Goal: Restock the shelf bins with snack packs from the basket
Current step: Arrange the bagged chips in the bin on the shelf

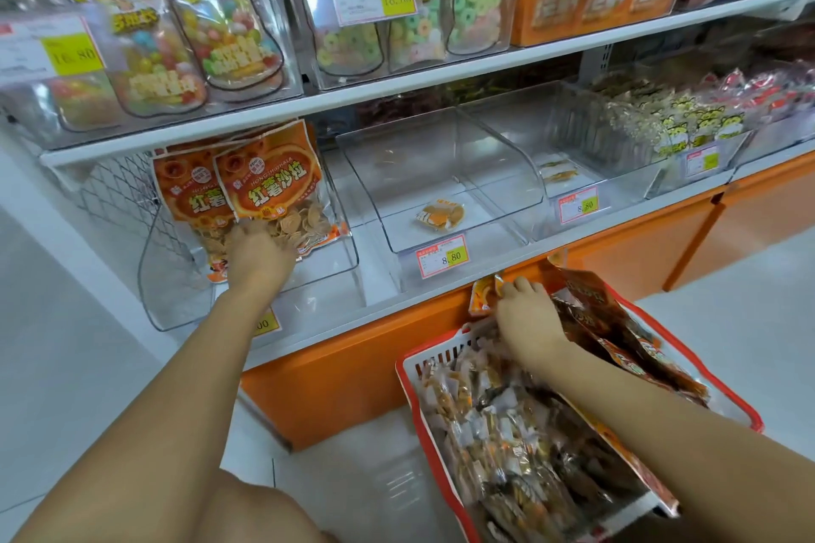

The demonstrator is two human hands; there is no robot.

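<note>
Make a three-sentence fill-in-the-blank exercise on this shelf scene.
The left hand grips a large ____ chip bag in a clear plastic bin.
The right hand pinches a small orange snack pack over the ____ plastic basket.
The white price tag under the middle clear bin reads ____.
Missing: orange; red; 8.80.

Left hand (258, 256) on chip bag (273, 185), right hand (529, 317) pinching pack (480, 300) over basket (406, 384)

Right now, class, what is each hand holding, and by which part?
The left hand grips the front orange crisp bag at its clear lower part; the right hand pinches a small orange snack pack by one edge, over the red plastic basket.
</note>
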